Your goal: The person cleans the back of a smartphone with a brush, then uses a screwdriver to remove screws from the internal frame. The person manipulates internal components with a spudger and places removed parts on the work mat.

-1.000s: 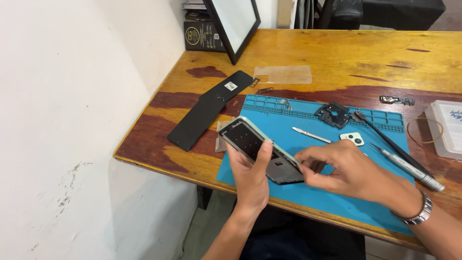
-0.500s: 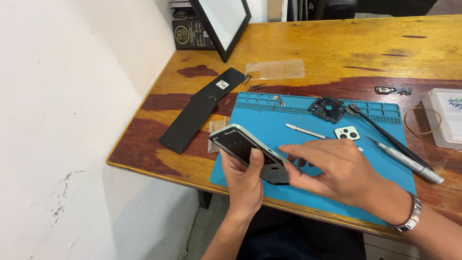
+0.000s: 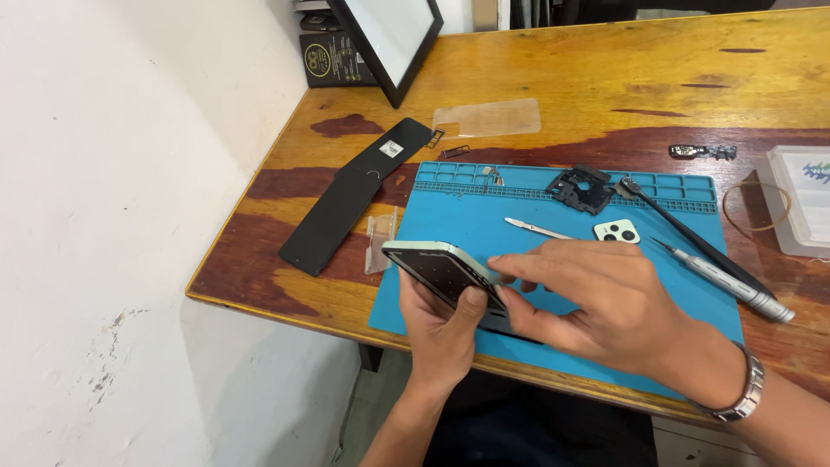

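My left hand (image 3: 441,333) grips a pale green phone body (image 3: 437,270) from below, tilted up over the near left corner of a blue work mat (image 3: 467,207). My right hand (image 3: 596,303) reaches in from the right, its fingertips pressing on the phone's right end, where a dark flat part (image 3: 510,324) lies beneath. A metal watch band (image 3: 739,389) circles the right wrist. On the mat lie thin tweezers (image 3: 536,228), a pale green camera cover (image 3: 616,231) and a small black bracket (image 3: 581,188).
A silver screwdriver (image 3: 735,284) and a black tool (image 3: 692,233) lie at the mat's right. Left of the mat are a long black strip (image 3: 346,203) and a clear plastic piece (image 3: 380,242). A framed panel (image 3: 389,35), clear film (image 3: 486,117), rubber band (image 3: 756,206) and plastic box (image 3: 804,207) sit farther off.
The view has shifted and both hands sit lower and nearer. My right hand has closed in over the phone's right end; the left hand keeps its hold.
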The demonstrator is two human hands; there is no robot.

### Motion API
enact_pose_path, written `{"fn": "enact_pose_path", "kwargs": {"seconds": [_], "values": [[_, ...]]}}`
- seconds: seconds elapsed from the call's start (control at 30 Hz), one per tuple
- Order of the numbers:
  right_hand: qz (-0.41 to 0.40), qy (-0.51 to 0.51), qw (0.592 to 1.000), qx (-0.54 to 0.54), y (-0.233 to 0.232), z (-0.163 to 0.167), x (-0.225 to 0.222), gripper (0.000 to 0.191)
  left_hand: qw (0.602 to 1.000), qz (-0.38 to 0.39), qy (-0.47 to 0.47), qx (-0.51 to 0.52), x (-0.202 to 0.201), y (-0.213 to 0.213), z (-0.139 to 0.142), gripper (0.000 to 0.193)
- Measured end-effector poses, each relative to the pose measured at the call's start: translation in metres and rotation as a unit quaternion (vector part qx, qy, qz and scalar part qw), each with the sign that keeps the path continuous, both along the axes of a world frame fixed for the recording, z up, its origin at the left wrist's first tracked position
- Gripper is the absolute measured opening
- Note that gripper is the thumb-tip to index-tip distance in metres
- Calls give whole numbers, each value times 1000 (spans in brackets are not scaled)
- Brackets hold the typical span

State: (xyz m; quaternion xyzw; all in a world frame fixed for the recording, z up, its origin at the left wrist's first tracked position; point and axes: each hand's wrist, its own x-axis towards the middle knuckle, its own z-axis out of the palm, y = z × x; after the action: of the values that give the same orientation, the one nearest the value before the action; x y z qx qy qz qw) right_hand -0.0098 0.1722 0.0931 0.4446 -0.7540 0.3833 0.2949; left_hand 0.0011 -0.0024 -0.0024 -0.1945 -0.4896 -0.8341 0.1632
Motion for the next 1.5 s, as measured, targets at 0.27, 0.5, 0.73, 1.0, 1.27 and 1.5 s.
{"fn": "enact_pose_path", "kwargs": {"seconds": [0.27,0.5,0.73,1.0,1.27,1.5], "values": [[-2,5,1000,-25,1,9,2,33,999,-50,1,-8,-1,3,5,61],[20,-36,999,-17,2,22,0,30,997,-73,7,-24,-8,-5,-7,61],[22,-34,998,-40,1,29,-12,14,994,-86,-17,-64,-9,-21,-14,59],[104,-124,985,-51,-14,40,6,29,987,-149,55,-37,1,-24,-1,79],[66,-56,996,6,-32,48,13,24,989,-80,46,-119,12,-38,-19,68],[74,-74,994,22,-40,51,8,24,984,-151,-96,4,29,-43,-20,96]]}}
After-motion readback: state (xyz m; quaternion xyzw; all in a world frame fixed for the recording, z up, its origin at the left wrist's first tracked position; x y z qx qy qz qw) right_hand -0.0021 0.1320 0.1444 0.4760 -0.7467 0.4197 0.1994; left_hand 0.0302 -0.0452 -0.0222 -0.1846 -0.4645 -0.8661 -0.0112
